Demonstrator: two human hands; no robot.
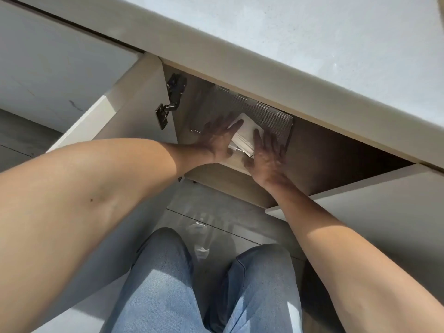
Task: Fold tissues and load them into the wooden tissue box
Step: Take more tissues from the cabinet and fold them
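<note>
A small stack of white folded tissues (pixel 245 134) lies inside an open cabinet under the countertop. My left hand (pixel 217 138) lies flat against the stack's left side, fingers stretched over it. On the stack's right side rests my right hand (pixel 265 153), fingers spread and pointing inward. Both hands touch the tissues; neither clearly closes around them. Behind the tissues sits a grey ribbed flat object (pixel 271 116). No wooden tissue box is clearly visible.
The pale countertop edge (pixel 264 75) overhangs the cabinet. An open cabinet door (pixel 108 116) with a dark hinge (pixel 170 102) stands at left; another door (pixel 360 195) at right. My knees in blue jeans (pixel 163 280) are below, and a clear plastic wrapper (pixel 199 239) lies on the floor.
</note>
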